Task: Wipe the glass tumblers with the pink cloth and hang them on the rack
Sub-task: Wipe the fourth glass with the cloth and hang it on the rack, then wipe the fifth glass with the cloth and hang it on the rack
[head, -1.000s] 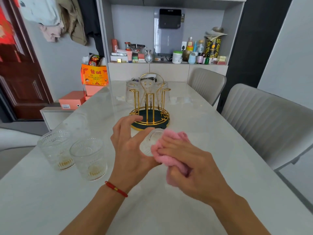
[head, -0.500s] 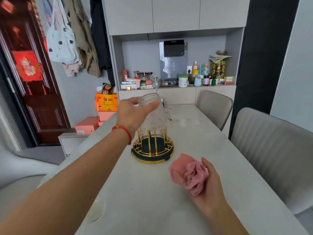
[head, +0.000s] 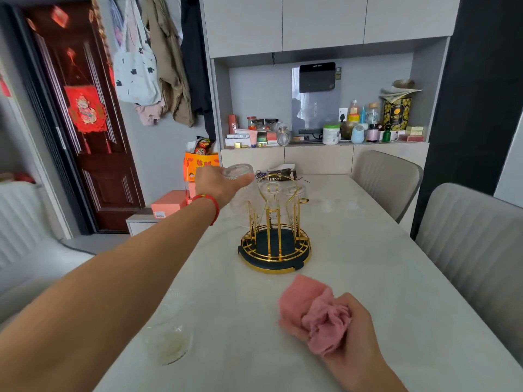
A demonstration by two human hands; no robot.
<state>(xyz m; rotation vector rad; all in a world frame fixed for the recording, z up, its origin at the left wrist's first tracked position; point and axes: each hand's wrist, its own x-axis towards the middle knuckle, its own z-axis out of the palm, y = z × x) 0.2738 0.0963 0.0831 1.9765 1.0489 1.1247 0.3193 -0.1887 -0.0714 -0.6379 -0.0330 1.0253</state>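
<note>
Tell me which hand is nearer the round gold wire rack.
Left. The left hand holds an upturned glass tumbler at the gold wire rack's upper left; the right hand grips the pink cloth nearer the camera.

Left arm stretched forward, left hand [head: 216, 183] with fingers curled; right hand [head: 352, 325] low, fingers clenched.

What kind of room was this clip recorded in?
Most likely a home dining area: a long marble-look table with padded chairs, a cluttered sideboard niche, and coats hung beside a door.
</note>
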